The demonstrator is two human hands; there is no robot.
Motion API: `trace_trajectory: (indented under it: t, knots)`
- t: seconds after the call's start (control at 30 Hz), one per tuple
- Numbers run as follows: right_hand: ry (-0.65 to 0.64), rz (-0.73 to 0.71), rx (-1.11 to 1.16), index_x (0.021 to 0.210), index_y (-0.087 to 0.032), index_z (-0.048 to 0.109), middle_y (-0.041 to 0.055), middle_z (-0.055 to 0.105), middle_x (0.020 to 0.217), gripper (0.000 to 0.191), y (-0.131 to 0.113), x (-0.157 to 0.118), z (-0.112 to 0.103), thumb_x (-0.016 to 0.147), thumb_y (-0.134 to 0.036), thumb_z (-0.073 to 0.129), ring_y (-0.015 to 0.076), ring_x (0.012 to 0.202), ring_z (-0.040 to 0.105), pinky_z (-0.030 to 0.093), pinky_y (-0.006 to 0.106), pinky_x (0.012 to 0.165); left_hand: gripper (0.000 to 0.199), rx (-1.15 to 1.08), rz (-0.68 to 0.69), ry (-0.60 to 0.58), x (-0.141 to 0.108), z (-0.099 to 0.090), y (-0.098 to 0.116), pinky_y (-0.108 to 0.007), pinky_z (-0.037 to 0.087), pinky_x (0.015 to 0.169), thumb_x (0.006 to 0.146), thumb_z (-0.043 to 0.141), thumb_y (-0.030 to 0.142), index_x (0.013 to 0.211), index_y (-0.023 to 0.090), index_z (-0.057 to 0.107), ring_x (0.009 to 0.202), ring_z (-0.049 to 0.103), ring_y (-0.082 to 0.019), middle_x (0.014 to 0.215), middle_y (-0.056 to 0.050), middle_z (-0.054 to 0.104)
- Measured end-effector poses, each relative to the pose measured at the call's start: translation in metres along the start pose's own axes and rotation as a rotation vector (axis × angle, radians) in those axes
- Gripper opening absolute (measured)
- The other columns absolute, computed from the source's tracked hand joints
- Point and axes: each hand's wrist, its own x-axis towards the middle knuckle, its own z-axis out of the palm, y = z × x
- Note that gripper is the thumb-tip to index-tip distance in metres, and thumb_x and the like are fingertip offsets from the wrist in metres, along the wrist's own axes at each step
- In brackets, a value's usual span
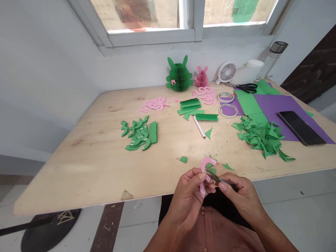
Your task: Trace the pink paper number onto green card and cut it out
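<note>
Between the thumb and fingers of my left hand point(189, 196) is a curved pink paper piece point(204, 163), its hooked upper end sticking up past the fingertips. My right hand point(240, 194) is closed around a pair of scissors point(214, 176); the handles are mostly hidden in the fingers. The scissor blades point left and meet the inner edge of the pink piece. Small green scraps point(228, 166) lie on the table just beyond my hands, and a rounded green scrap point(183, 159) sits a little to the left.
Cut green pieces point(140, 136) lie at left, pink pieces point(154, 104) behind them. Right are a green scrap heap point(259, 134), a phone point(300, 127) on purple paper point(273, 105), tape rolls point(228, 111), black-handled scissors point(246, 87). A white pen point(198, 126) is central; paper figures point(180, 75) stand behind.
</note>
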Motion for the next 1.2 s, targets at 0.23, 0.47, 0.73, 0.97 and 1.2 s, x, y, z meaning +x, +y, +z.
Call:
trace_trajectory:
  t: [0.23,0.47,0.73,0.97,1.2]
  knots:
    - [-0.005,-0.027,-0.095,0.071,-0.018,0.069,0.0028,0.068,0.071,0.030,0.002,0.001,-0.006,0.086,-0.039,0.054,0.0175,0.067,0.059,0.045,0.025,0.064,0.012,-0.005,-0.011,-0.025,0.000,0.000,0.001,-0.025,0.046,0.064,0.075,0.068,0.017,0.067,0.013,0.060,0.059,0.056,-0.011,0.063,-0.002,0.061]
    - [0.013,-0.033,-0.131,0.074,-0.018,0.070,0.0032,0.068,0.072,0.029,0.002,-0.001,-0.007,0.086,-0.041,0.055,0.0181,0.069,0.058,0.043,0.026,0.064,0.010,-0.004,0.018,-0.014,0.002,0.001,-0.001,-0.024,0.046,0.064,0.075,0.068,0.016,0.069,0.013,0.061,0.059,0.056,-0.011,0.064,-0.002,0.061]
    - [-0.064,-0.106,-0.167,0.072,-0.017,0.069,0.0020,0.063,0.065,0.032,0.001,0.004,-0.013,0.087,-0.041,0.054,0.0146,0.061,0.053,0.041,0.024,0.058,0.012,-0.019,-0.023,-0.052,0.000,-0.002,0.000,-0.025,0.046,0.064,0.074,0.068,0.016,0.067,0.013,0.060,0.057,0.057,-0.011,0.061,-0.003,0.063]
    - [-0.105,-0.111,-0.192,0.071,-0.017,0.069,0.0028,0.064,0.065,0.035,-0.002,0.007,-0.017,0.087,-0.043,0.052,0.0151,0.060,0.054,0.042,0.025,0.056,0.016,-0.008,-0.056,-0.070,0.001,-0.004,0.000,-0.025,0.046,0.062,0.071,0.071,0.020,0.063,0.013,0.059,0.055,0.057,-0.011,0.061,-0.002,0.061]
    - [-0.067,-0.169,-0.269,0.072,-0.016,0.069,0.0021,0.062,0.062,0.033,-0.005,0.007,-0.020,0.086,-0.042,0.054,0.0135,0.055,0.051,0.038,0.024,0.052,0.015,-0.032,-0.097,-0.112,0.001,-0.005,0.002,-0.025,0.045,0.061,0.070,0.072,0.019,0.064,0.013,0.059,0.056,0.057,-0.011,0.061,-0.002,0.060]
